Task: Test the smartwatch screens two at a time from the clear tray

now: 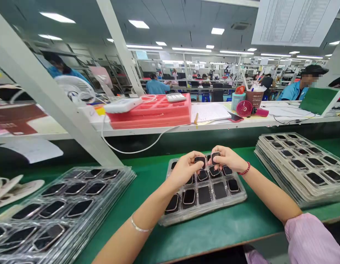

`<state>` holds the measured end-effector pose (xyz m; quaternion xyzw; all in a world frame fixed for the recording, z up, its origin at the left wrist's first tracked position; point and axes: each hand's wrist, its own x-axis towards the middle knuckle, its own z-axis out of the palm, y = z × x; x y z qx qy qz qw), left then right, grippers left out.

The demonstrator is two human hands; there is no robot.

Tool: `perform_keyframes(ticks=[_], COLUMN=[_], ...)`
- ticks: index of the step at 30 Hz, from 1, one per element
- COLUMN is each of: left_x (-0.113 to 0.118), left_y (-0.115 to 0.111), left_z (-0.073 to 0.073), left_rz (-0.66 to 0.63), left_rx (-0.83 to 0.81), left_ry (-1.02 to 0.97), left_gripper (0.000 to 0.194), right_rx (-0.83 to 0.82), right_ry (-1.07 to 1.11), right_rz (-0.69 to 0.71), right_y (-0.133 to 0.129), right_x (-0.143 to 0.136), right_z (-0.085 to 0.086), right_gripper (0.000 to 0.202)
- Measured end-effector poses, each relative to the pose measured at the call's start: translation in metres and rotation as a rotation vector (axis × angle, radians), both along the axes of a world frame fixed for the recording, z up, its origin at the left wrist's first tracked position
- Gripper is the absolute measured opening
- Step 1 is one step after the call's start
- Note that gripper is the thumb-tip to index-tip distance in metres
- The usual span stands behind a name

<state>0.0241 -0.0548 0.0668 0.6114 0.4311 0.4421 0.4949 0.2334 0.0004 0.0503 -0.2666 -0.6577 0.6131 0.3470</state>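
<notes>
Left hand [183, 169] pinching one watch piece [199, 160], right hand [229, 159] pinching a second piece [215, 157], over a clear tray [208, 210], green worktop [208, 234]

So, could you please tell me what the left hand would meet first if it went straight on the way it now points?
Most likely the right hand or the dark-screened piece it holds, though one view leaves depth unclear.
</notes>
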Motion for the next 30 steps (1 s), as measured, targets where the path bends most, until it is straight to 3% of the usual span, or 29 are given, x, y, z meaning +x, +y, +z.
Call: perform_keyframes(ticks=[4, 7, 11, 17, 21, 30], left_x=[-0.017, -0.028, -0.033, -0.028, -0.027, -0.021], left_y=[0.018, 0.018, 0.014, 0.013, 0.012, 0.019], left_z=[0.014, 0.013, 0.006, 0.003, 0.007, 0.003], left_rz=[-0.010, -0.090, -0.161, -0.201, -0.145, -0.023], left_rx=[-0.188, -0.269, -0.255, -0.219, -0.211, -0.146], left_ry=[-0.272, -0.347, -0.344, -0.294, -0.241, 0.003], left_gripper=[0.048, 0.061, 0.072, 0.058, 0.049, 0.051], right_rx=[-0.204, -0.306, -0.288, -0.217, -0.227, -0.134], right_ry=[0.223, 0.262, 0.256, 0.219, 0.173, -0.012], right_rz=[-0.006, 0.077, 0.120, 0.136, 0.084, -0.038], right_y=[0.014, 0.013, 0.009, 0.002, -0.002, -0.002], right_x=[-0.005, -0.003, -0.001, -0.002, 0.001, -0.007], right_z=[0.007, 0.003, -0.003, -0.001, 0.005, 0.005], right_gripper=[0.049, 0.056, 0.050, 0.049, 0.048, 0.045])
